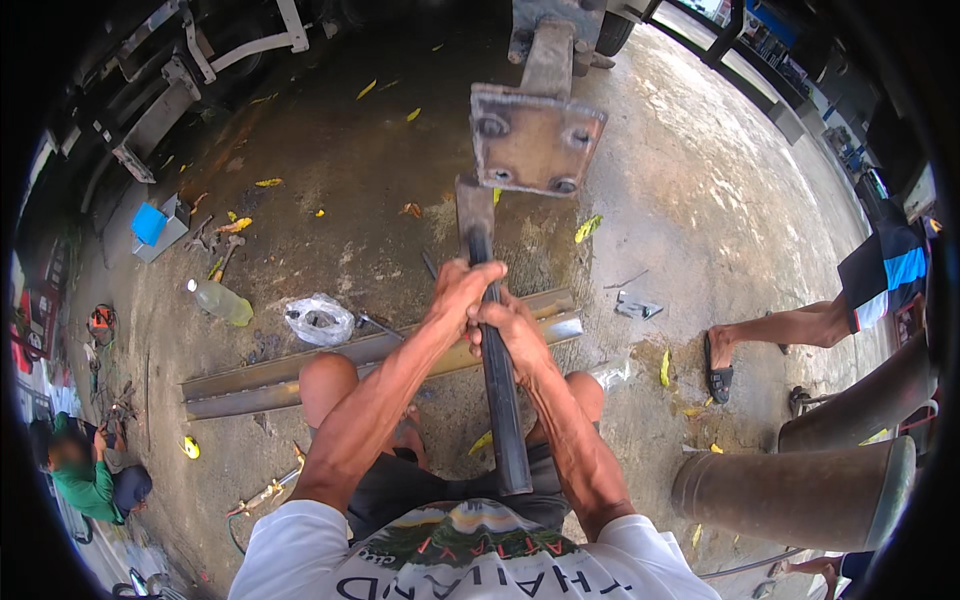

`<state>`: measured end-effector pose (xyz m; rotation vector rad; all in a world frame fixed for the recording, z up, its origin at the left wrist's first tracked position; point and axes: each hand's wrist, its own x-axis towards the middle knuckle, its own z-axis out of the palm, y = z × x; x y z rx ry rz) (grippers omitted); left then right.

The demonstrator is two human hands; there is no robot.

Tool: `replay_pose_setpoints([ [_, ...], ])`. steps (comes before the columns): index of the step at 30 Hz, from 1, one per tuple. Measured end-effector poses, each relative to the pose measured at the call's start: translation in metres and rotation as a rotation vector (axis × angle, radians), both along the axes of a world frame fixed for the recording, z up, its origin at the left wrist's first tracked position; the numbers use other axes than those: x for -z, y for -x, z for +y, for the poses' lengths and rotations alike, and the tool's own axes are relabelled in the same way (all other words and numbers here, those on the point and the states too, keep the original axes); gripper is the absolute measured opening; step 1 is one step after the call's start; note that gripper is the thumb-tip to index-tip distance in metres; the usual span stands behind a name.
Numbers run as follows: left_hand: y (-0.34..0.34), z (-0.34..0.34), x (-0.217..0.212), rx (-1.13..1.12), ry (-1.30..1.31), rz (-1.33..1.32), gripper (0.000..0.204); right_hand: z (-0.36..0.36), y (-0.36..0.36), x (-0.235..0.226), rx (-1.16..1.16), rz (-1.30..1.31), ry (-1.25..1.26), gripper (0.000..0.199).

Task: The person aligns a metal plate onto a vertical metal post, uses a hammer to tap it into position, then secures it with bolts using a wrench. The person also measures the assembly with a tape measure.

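Note:
Both my hands grip a long dark steel bar (502, 410) that runs from my lap up toward a flat wrench-like head (472, 215). My left hand (458, 292) wraps the bar higher up; my right hand (508, 325) clasps it just below, touching the left. The bar's head reaches a rusty square metal plate (535, 140) with bolts at its corners, fixed on a grey beam (548, 55). My knees are bent beneath my forearms.
Two steel angle bars (250, 385) lie across the stained concrete floor. A plastic bottle (220, 302), a clear bag (320, 320) and a blue box (150, 223) sit at left. A metal cylinder (800, 490) lies at right. Another person's sandalled leg (770, 335) stands at right; someone in green (90, 480) crouches at left.

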<state>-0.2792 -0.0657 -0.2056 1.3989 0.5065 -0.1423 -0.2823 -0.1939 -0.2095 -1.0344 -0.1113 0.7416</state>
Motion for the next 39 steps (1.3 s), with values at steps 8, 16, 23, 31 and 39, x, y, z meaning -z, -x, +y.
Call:
replay_pose_setpoints([
  [8,0.089,-0.041,0.220,0.013,0.450,0.495,0.024,-0.048,0.077,0.162,-0.024,0.685,0.113,0.013],
  [16,0.203,-0.086,0.327,0.004,0.620,0.595,0.026,-0.082,0.158,0.207,0.049,0.942,0.055,0.014],
  [23,0.065,-0.027,0.100,-0.007,0.052,0.259,0.031,-0.033,0.067,0.070,0.014,0.415,0.104,0.025],
  [31,0.038,-0.010,0.075,-0.089,-0.045,0.223,0.034,-0.022,0.024,0.050,-0.117,0.334,0.098,0.023],
  [39,0.101,-0.071,0.219,-0.105,0.520,0.459,0.019,-0.075,0.071,0.161,-0.142,0.597,0.276,0.022],
])
